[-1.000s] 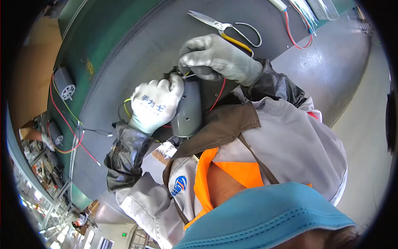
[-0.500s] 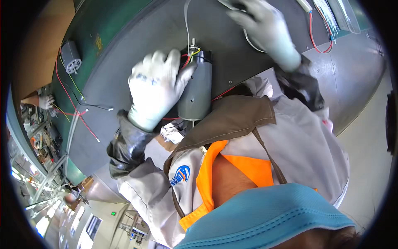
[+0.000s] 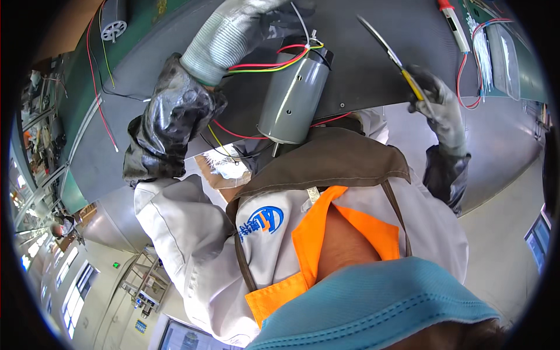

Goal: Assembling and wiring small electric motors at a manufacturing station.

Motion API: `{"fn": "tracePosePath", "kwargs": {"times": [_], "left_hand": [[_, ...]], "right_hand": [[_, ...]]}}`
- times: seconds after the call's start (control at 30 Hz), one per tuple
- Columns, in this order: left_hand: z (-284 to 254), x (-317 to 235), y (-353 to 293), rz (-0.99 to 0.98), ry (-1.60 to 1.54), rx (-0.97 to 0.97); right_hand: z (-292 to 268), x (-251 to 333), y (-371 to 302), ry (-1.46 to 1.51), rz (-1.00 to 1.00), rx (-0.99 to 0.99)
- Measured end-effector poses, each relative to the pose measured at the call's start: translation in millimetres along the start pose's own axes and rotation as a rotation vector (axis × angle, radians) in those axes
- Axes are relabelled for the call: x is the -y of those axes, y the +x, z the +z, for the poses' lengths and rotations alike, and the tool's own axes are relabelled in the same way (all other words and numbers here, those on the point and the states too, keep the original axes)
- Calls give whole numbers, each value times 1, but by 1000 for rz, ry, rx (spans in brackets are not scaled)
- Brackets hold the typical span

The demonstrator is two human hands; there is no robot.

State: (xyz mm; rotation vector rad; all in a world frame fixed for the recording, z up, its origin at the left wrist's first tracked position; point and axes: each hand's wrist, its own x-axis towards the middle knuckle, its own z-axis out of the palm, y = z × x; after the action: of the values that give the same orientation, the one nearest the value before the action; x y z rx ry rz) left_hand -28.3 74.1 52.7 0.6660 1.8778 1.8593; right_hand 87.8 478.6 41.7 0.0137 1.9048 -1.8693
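Note:
A grey cylindrical motor [image 3: 294, 96] lies near the table's front edge, its shaft toward me. Red, yellow and black wires come from its far end, where a thin white cable tie [image 3: 301, 22] stands up. My left hand [image 3: 256, 20], in a white glove with a dark palm, reaches past the motor's far end beside the tie. Its fingers are blurred and partly cut off by the upper edge. Over the table's front edge on the right, my right hand [image 3: 438, 105] is closed on a slim, pointed metal tool with a yellow grip [image 3: 413, 85], pointing away to the left.
A second grey motor [image 3: 113, 22] with long wires lies at the far left. At the far right are a red-and-white pen-like tool [image 3: 455, 26] with a cord, a bundle of white cable ties [image 3: 479, 52] and a clear plastic bag [image 3: 503, 61]. Loose wires hang near my apron.
My left hand has moved from the motor's side to beyond its far end. My right hand has come back toward the front right and now holds the pointed tool. The motor appears more tilted.

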Motion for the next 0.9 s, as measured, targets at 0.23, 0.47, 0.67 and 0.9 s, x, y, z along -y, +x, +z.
{"fn": "tracePosePath", "kwargs": {"times": [0.23, 0.47, 0.67, 0.9], "left_hand": [[-8, 30, -4, 225, 17, -116], [-3, 26, 5, 209, -66, -66], [-69, -57, -147, -220, 207, 175], [-1, -85, -219, -588, 823, -240]], "right_hand": [[54, 43, 60, -660, -211, 326], [75, 73, 54, -1232, -295, 247], [49, 43, 73, -1073, -283, -59], [37, 30, 72, -735, -69, -82]]}}
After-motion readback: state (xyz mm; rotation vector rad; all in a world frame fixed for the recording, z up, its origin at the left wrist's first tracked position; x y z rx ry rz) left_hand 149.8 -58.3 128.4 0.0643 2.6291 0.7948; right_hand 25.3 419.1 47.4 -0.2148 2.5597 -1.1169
